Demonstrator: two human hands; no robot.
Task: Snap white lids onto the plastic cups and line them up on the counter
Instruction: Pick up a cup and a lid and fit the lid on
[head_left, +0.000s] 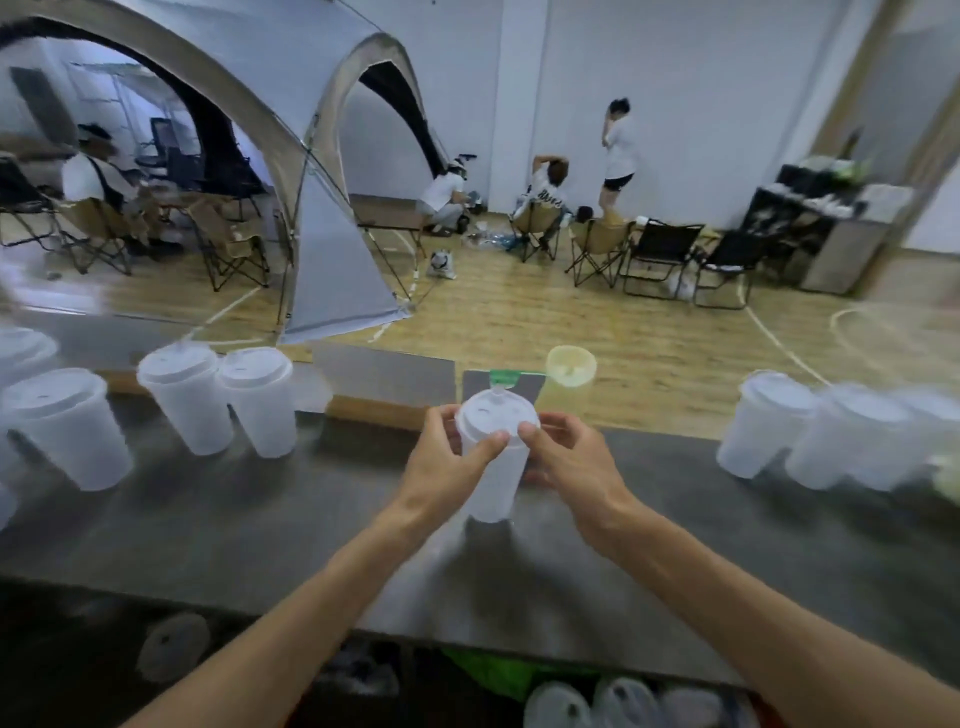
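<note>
A frosted plastic cup (494, 483) stands upright on the grey counter (260, 530), in the middle, with a white lid (493, 415) on its rim. My left hand (447, 462) grips the cup from the left, thumb pressing on the lid's near edge. My right hand (566, 457) holds it from the right, thumb also on the lid. Several lidded cups (218, 400) stand at the left of the counter. More lidded cups (810, 431) stand blurred at the right.
A yellowish lidded cup (570, 366) stands past the counter's far edge. Below the near edge lie plastic lids or cups (618, 704) and something green. Beyond are a wood floor, a tent (332, 208), folding chairs and several people.
</note>
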